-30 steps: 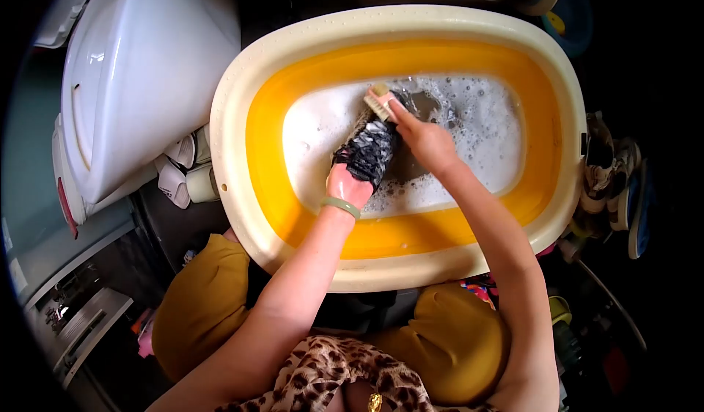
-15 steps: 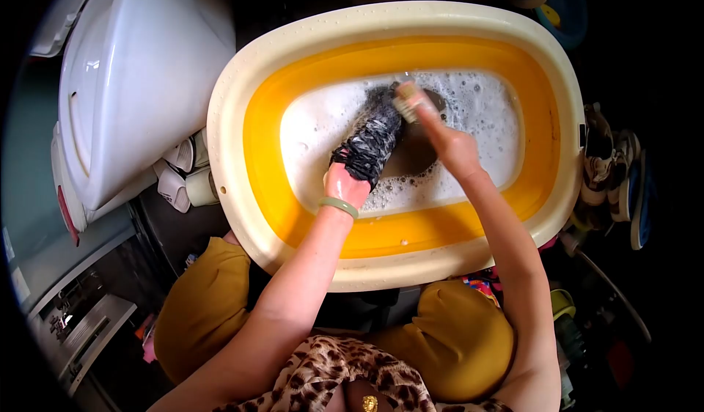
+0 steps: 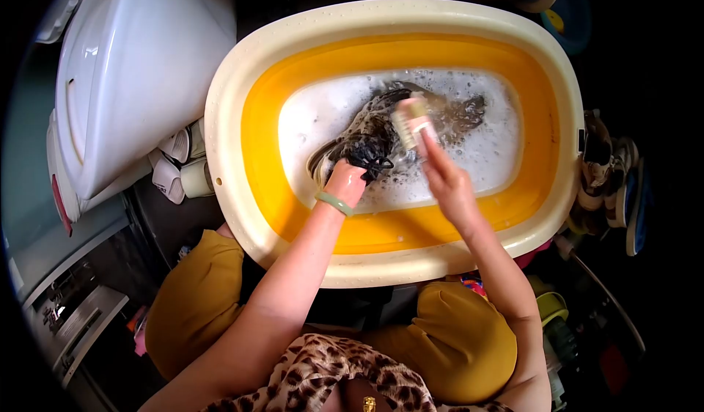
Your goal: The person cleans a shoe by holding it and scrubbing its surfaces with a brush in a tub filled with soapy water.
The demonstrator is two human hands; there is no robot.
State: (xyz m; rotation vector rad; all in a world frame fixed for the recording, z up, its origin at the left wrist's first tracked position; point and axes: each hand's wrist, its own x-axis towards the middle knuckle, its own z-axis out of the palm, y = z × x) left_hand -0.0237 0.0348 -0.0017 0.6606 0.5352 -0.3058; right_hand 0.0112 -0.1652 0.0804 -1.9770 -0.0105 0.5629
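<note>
A dark shoe (image 3: 361,127) with black laces lies tilted in the soapy water. My left hand (image 3: 345,182), with a pale green bangle at the wrist, is closed on its near end by the bunched laces; some of the fingers are hidden. In my right hand (image 3: 449,186) is a scrub brush (image 3: 412,124), gripped by its handle and blurred by motion. Its pale bristles face the shoe from the right, and I cannot tell whether they touch it. The water stands in an oval basin (image 3: 308,269) with a cream rim and orange-yellow wall.
White foam (image 3: 308,122) covers much of the water, with a darker murky patch right of the shoe. A white ceramic fixture (image 3: 139,82) stands at the left, with pale shoes (image 3: 172,170) beside it. More shoes (image 3: 616,170) stand right of the basin. My bent knees flank its near side.
The shoe has been turned and tilted, so its laces and side show differently. The brush has moved down a little from the shoe's far end. The dark water patch has become splashed and foamy.
</note>
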